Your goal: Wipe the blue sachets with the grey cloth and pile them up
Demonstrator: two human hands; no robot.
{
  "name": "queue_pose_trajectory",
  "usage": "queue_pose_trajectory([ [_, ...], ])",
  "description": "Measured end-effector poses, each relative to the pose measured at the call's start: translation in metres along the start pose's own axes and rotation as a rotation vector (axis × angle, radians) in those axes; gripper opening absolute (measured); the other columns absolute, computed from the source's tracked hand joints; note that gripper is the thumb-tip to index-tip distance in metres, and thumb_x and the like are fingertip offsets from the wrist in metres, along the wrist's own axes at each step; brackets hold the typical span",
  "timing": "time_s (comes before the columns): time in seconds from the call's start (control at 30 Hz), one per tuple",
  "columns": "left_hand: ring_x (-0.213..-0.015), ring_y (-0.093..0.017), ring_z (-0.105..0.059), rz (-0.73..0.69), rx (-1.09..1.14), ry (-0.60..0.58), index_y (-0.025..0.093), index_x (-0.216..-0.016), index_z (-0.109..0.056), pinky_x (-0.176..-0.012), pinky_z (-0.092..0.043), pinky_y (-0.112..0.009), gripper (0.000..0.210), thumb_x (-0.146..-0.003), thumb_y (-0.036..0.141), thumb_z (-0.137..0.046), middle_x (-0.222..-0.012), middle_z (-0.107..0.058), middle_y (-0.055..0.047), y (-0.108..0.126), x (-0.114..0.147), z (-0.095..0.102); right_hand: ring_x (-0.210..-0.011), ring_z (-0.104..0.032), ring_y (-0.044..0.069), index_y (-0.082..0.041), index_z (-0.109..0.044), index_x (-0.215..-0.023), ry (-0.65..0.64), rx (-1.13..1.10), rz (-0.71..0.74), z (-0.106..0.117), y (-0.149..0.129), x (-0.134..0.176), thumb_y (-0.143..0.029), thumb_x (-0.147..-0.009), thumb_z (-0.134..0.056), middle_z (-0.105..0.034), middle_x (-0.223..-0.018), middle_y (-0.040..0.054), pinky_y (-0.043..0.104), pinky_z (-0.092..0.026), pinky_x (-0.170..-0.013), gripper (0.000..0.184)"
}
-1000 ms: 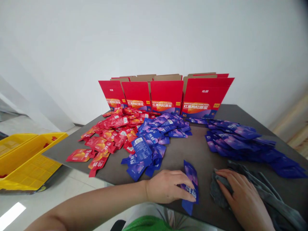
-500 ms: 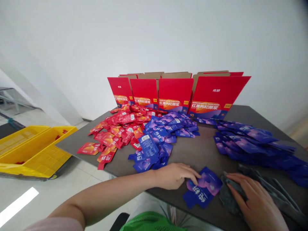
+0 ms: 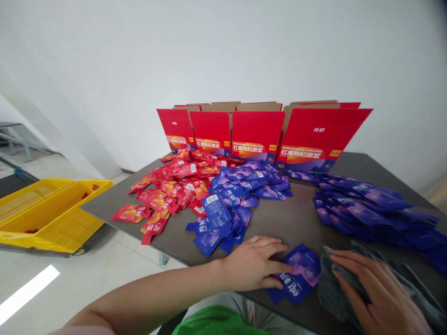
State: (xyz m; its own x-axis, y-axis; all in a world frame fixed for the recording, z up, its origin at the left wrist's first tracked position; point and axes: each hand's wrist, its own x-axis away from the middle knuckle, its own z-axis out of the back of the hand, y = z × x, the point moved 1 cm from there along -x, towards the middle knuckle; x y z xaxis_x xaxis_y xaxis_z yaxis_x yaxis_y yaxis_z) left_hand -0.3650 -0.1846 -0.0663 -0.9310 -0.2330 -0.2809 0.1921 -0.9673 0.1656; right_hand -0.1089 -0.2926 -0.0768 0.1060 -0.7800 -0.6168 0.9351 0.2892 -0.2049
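Observation:
A blue pouch (image 3: 303,272) with purple fruit print lies flat near the table's front edge. My left hand (image 3: 256,264) is at its left side, palm down with spread fingers, the lower fingertips touching the pouch. Just right of the pouch, my right hand (image 3: 375,288) has its fingers closed over a grey cloth (image 3: 335,284), which trails away to the right. A heap of loose blue pouches (image 3: 218,211) lies beyond my left hand. Farther right is a stack of overlapping blue pouches (image 3: 370,207).
Red pouches (image 3: 162,200) lie in a pile on the left of the dark table (image 3: 275,221). Several open-topped red cartons (image 3: 256,132) stand in a row along the back, by the wall. On the floor at left is a yellow crate (image 3: 66,216) with a few red items in it.
My left hand's fingers have spread and drawn back from the pouch's middle to its left edge. The right hand stays on the cloth. The view has shifted slightly.

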Motion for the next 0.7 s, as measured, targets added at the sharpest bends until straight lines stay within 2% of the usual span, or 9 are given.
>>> queue_pose_trajectory([
  [0.07,-0.128,-0.024,-0.055,0.059,-0.020,0.047,0.020,-0.129,-0.063,-0.103,-0.045,-0.036,0.045,-0.097,0.052,-0.060,-0.139,-0.059,-0.009,0.010,0.006,0.002,-0.113,-0.061,0.019,-0.027,-0.061,-0.122,-0.035,0.007,0.135,0.000,-0.015,-0.009,-0.037,-0.098,-0.052,-0.068,-0.120,0.0027,0.035,-0.041,-0.104,0.028],
  [0.13,-0.111,-0.019,-0.061,0.074,-0.041,0.062,0.018,-0.117,-0.065,-0.092,-0.047,-0.032,0.030,-0.102,0.043,-0.056,-0.123,-0.067,-0.006,0.023,0.013,0.004,-0.111,-0.062,0.017,-0.027,-0.062,-0.121,-0.067,0.033,0.247,-0.007,-0.027,-0.014,-0.032,-0.096,-0.054,-0.070,-0.118,0.0008,0.033,-0.042,-0.101,0.027],
  [0.2,-0.097,-0.015,-0.063,0.033,-0.070,0.059,0.020,-0.103,-0.065,-0.083,-0.045,-0.030,0.019,-0.104,0.034,-0.052,-0.107,-0.070,-0.003,0.036,0.022,0.003,-0.110,-0.062,0.017,-0.027,-0.063,-0.121,-0.091,0.070,0.320,-0.015,-0.034,-0.016,-0.030,-0.094,-0.056,-0.072,-0.116,0.0000,0.033,-0.042,-0.099,0.028],
  [0.27,-0.091,-0.014,-0.063,-0.018,-0.095,0.052,0.020,-0.098,-0.065,-0.079,-0.044,-0.029,0.019,-0.104,0.031,-0.050,-0.100,-0.070,-0.002,0.045,0.031,0.001,-0.113,-0.061,0.019,-0.027,-0.064,-0.123,-0.108,0.099,0.359,-0.022,-0.037,-0.015,-0.032,-0.092,-0.058,-0.071,-0.119,0.0009,0.035,-0.042,-0.099,0.032],
  [0.37,-0.098,-0.013,-0.063,-0.061,-0.123,0.050,0.019,-0.103,-0.065,-0.084,-0.046,-0.027,0.022,-0.104,0.033,-0.049,-0.109,-0.070,-0.003,0.052,0.042,-0.004,-0.120,-0.058,0.025,-0.029,-0.062,-0.130,-0.108,0.141,0.346,-0.023,-0.039,-0.012,-0.041,-0.090,-0.059,-0.067,-0.130,0.0042,0.040,-0.042,-0.098,0.042],
  [0.43,-0.106,-0.013,-0.063,-0.067,-0.143,0.070,0.019,-0.109,-0.066,-0.091,-0.047,-0.026,0.024,-0.105,0.032,-0.046,-0.117,-0.070,-0.005,0.052,0.046,-0.008,-0.119,-0.057,0.027,-0.025,-0.058,-0.136,-0.085,0.167,0.292,-0.019,-0.039,-0.010,-0.045,-0.092,-0.054,-0.066,-0.131,0.0073,0.041,-0.042,-0.095,0.049],
  [0.53,-0.115,-0.013,-0.062,-0.065,-0.153,0.096,0.018,-0.114,-0.066,-0.099,-0.046,-0.027,0.026,-0.105,0.029,-0.044,-0.121,-0.070,-0.005,0.050,0.048,-0.012,-0.109,-0.061,0.025,-0.015,-0.057,-0.133,-0.024,0.171,0.232,-0.013,-0.040,-0.007,-0.043,-0.095,-0.048,-0.071,-0.117,0.0107,0.040,-0.042,-0.092,0.048],
  [0.7,-0.121,-0.015,-0.060,-0.064,-0.089,0.083,0.017,-0.114,-0.064,-0.108,-0.043,-0.029,0.022,-0.103,0.026,-0.047,-0.121,-0.071,-0.005,0.049,0.048,-0.015,-0.099,-0.063,0.017,-0.025,-0.065,-0.112,-0.055,0.112,0.489,-0.010,-0.052,-0.012,-0.026,-0.091,-0.050,-0.075,-0.104,-0.0004,0.033,-0.041,-0.093,0.026],
])
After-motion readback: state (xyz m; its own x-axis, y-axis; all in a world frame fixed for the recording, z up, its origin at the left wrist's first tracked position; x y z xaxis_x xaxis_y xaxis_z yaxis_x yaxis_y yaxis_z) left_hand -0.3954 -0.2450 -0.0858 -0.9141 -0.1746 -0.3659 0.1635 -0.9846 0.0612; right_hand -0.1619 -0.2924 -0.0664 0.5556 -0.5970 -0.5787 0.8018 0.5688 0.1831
